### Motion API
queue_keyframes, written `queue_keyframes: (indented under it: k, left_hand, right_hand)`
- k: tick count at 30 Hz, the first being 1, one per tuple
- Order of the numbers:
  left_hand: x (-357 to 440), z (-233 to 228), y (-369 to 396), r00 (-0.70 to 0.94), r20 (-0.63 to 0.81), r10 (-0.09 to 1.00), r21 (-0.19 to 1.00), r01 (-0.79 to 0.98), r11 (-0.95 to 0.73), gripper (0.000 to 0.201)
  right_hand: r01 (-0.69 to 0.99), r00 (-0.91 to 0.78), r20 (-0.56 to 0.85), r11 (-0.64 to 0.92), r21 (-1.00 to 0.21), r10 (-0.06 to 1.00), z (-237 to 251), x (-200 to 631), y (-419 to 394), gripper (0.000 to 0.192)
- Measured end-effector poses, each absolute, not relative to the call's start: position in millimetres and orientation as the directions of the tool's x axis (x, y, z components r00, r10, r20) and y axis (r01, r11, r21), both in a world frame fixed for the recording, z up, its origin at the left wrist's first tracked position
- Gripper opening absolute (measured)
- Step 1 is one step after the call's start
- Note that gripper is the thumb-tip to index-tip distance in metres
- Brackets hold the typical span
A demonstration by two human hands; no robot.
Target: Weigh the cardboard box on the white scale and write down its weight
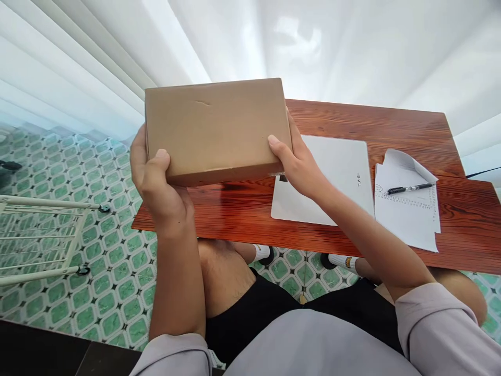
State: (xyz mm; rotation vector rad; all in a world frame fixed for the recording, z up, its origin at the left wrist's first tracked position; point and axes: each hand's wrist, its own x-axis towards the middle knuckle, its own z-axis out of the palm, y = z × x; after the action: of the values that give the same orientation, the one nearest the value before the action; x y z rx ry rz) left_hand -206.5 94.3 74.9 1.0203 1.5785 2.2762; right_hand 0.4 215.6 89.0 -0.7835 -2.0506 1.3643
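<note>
Green-patterned floor tile (117, 292) runs under a red wood-grain counter (242, 214), white curtain (313, 47) behind. Seated person, knees under counter edge.

Nearest: both forearms rise from grey sleeves, elbows bent, wrists level w/ each other. Left hand (160, 185) wraps the near-left corner of a brown cardboard box (217, 130), thumb on top face, fingers curled underneath and out of sight. Right hand (295, 162) clamps the near-right corner, thumb on top, fingers along the side wall. Both hands closed on the box; neither spread free.

Box is held above the counter's left part, closed, top face tilted toward the camera, left end overhanging the floor; no contact w/ the counter visible.

Handling note: grip sits at the near corners only, so the far edge is unsupported. Judged best practice: keep thumbs pressed flat, hold both wrists even, keep it level.

Further right on counter: closed white laptop (340, 177), approx. beside it paper sheets (407, 209) w/ a black pen (409, 188) on top. White wire rack (43, 235) at far left on floor.
</note>
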Motion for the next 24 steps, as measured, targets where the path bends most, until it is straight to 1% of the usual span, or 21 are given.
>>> queue_keyframes:
  k: [3,7,10,16,22,24]
  left_hand:
    - [-191,83,104,-0.710,0.438,0.551,0.879,0.208,-0.430,0.057]
    - [-161,95,117,-0.668,0.448,0.594,0.875,0.191,-0.445,0.044]
    - [-140,100,126,-0.640,0.439,0.631,0.885,0.187,-0.426,0.039]
    - [-108,99,140,-0.583,0.396,0.710,0.902,0.103,-0.418,0.044]
    - [-81,95,149,-0.545,0.345,0.764,0.937,0.156,-0.312,0.046]
    - [-72,94,151,-0.523,0.342,0.780,0.939,0.153,-0.309,0.046]
  right_hand:
    - [0.181,-0.643,0.141,0.329,-0.927,0.753,96,20,220,0.073]
    - [0.208,-0.574,0.156,0.327,-0.922,0.804,105,50,224,0.070]
    - [0.225,-0.527,0.175,0.334,-0.915,0.832,110,74,226,0.065]
    - [0.261,-0.449,0.174,0.315,-0.912,0.876,114,117,226,0.058]
    - [0.290,-0.384,0.201,0.324,-0.900,0.901,105,152,224,0.053]
    - [0.291,-0.363,0.213,0.328,-0.899,0.907,101,163,222,0.052]
